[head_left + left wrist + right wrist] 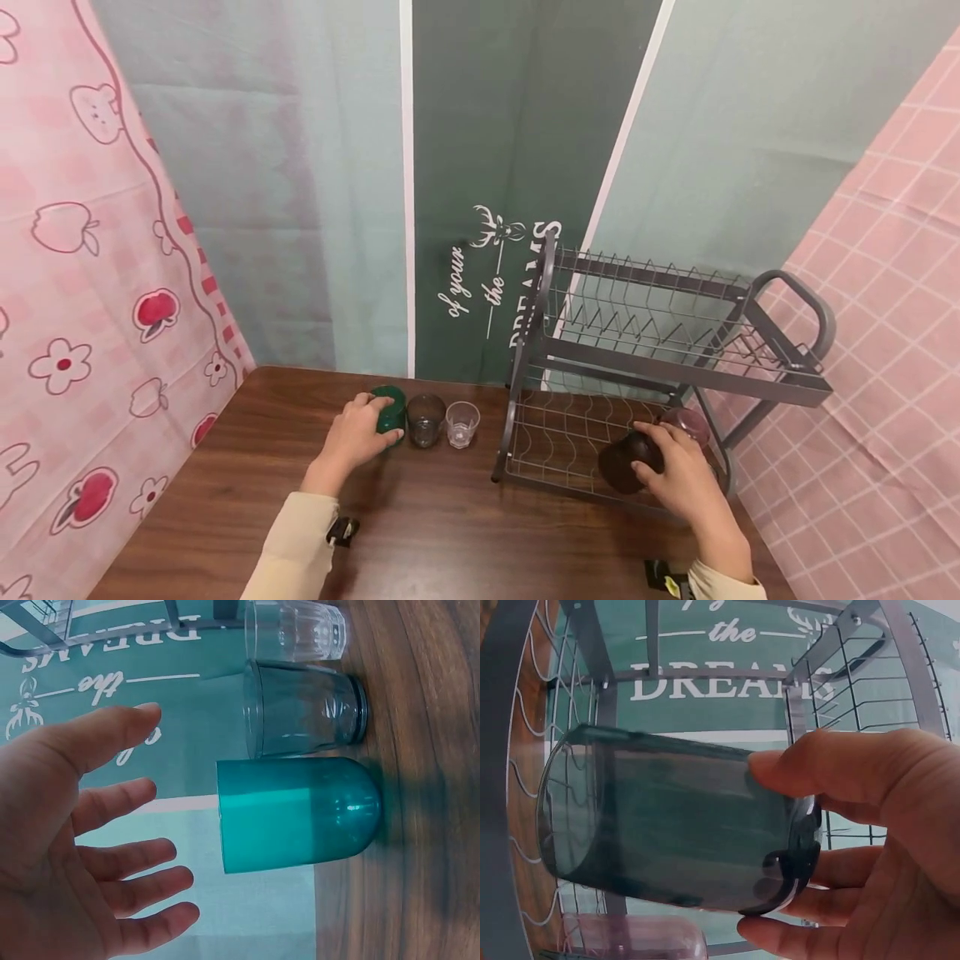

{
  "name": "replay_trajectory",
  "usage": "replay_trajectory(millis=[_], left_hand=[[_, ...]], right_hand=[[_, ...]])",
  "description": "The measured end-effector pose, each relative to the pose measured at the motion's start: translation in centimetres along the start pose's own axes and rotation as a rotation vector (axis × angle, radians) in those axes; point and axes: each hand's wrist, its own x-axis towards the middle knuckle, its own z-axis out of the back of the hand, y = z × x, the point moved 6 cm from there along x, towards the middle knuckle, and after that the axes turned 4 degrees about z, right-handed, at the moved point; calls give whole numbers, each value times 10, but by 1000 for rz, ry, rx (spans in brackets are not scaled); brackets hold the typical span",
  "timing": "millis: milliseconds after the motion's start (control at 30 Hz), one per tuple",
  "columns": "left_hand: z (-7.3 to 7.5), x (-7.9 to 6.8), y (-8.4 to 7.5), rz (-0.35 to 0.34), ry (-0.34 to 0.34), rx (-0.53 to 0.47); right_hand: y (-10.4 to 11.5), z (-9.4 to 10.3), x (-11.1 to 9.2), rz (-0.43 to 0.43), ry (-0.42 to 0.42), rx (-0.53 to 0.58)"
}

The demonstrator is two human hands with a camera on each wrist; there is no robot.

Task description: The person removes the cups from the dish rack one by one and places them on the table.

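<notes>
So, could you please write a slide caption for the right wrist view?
Right hand grips a tinted glass by its base, mouth toward a dish rack's lower tier, near a pink glass.

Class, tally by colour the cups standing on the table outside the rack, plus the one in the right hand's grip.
Green cup: 1
Dark-tinted cups: 2
Clear cup: 1
Total: 4
</notes>
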Motion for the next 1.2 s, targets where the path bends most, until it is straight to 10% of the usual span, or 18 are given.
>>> replay_trajectory(millis=[833,1200], left_hand=[[-9,-46,-39,-120,-157,-288],[-17,-52,-51,-134,-223,-544]], right_hand=[[24,-16,-13,69,-222,144],[25,-35,-16,-46,-253,239]])
